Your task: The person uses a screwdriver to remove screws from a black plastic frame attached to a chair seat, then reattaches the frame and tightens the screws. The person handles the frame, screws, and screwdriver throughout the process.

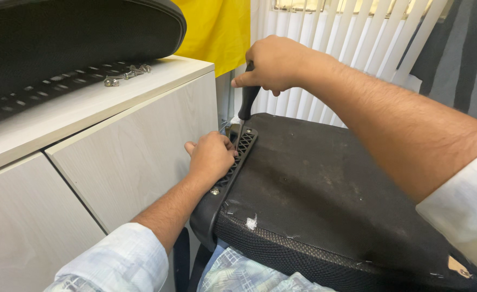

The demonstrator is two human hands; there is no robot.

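A black office chair seat [325, 200] lies upside down across my lap, its fabric underside facing up. Along its left edge runs a black plastic bracket [233, 167] with a lattice pattern and a screw head. My right hand [273, 64] grips the black handle of a screwdriver [247, 101], held upright with its tip down on the bracket's far end. My left hand [210, 157] rests closed on the bracket just beside the screwdriver tip, steadying it against the cabinet side.
A pale wood cabinet [119, 146] stands at my left. On its top lie a black chair back [70, 43] and several loose metal screws [127, 74]. Yellow cloth [216, 30] and white vertical blinds [346, 38] hang behind.
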